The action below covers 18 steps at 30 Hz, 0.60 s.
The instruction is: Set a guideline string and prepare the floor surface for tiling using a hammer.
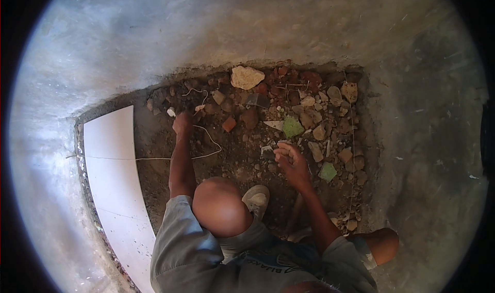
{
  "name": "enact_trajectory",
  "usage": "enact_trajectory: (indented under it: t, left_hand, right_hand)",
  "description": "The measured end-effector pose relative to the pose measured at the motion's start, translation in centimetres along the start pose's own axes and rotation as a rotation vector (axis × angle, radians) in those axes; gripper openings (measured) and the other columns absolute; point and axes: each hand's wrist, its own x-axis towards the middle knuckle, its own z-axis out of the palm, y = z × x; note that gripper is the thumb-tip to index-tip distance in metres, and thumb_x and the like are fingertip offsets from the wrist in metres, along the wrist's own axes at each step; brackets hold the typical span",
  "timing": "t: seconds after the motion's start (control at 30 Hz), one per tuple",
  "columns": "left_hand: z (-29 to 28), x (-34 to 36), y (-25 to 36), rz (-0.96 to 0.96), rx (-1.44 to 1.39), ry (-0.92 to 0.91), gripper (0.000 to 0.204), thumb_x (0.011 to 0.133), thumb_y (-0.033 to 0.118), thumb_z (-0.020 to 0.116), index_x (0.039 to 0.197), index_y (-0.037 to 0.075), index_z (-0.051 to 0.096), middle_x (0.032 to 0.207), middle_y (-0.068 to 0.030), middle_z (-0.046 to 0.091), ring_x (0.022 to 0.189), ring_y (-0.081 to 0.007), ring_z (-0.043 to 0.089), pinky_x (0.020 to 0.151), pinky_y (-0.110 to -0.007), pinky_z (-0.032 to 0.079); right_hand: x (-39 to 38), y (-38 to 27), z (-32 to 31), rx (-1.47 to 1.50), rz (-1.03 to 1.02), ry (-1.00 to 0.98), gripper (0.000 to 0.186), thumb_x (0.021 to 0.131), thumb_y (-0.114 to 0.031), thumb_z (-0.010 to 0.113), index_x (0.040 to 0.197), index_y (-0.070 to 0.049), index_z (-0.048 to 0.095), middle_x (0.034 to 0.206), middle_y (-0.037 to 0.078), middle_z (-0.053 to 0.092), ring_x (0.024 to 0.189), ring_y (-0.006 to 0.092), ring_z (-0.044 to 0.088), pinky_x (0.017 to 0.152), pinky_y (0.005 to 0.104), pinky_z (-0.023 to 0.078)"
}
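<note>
- Left hand (pixel 182 124), fist closed on the string (pixel 209 144), at ten o'clock.
- Right hand (pixel 292 162), fingers loosely curled over rubble (pixel 309 118), at centre.
- White tile (pixel 111 174) at eight o'clock.

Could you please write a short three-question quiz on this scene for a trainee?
1. True or false: the left hand rests on the soil near a thin white string.
2. What lies along the left edge of the pit? A) white tile B) metal bucket C) wooden plank
3. Which colour are the two flat shards near the right hand?

Key: 1 true; 2 A; 3 green.
</note>
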Motion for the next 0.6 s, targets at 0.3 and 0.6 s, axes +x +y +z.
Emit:
enact_trajectory:
  t: [0.3,0.6]
  left_hand:
    - [-3.0,-0.5,1.9,0.442,-0.440,-0.247,0.021,0.090,0.022,0.064,0.096,0.003,0.071,0.091,-0.0108,0.072,0.088,-0.0239,0.071,0.079,-0.041,0.055]
    - [-3.0,1.0,-2.8,0.200,-0.667,-0.049,0.030,0.093,0.019,0.062,0.119,0.006,0.069,0.101,-0.0108,0.073,0.096,-0.0211,0.070,0.087,-0.036,0.052]
  right_hand:
    - [1.2,-10.1,-6.6,-0.635,-0.176,-0.114,0.038,0.096,-0.015,0.062,0.133,-0.006,0.059,0.120,0.014,0.069,0.114,0.0247,0.064,0.098,0.0381,0.050]
    - [-4.0,-15.9,-14.9,-0.797,-0.085,-0.012,0.037,0.100,-0.022,0.061,0.133,-0.005,0.059,0.122,0.012,0.067,0.113,0.0220,0.063,0.099,0.0400,0.049]
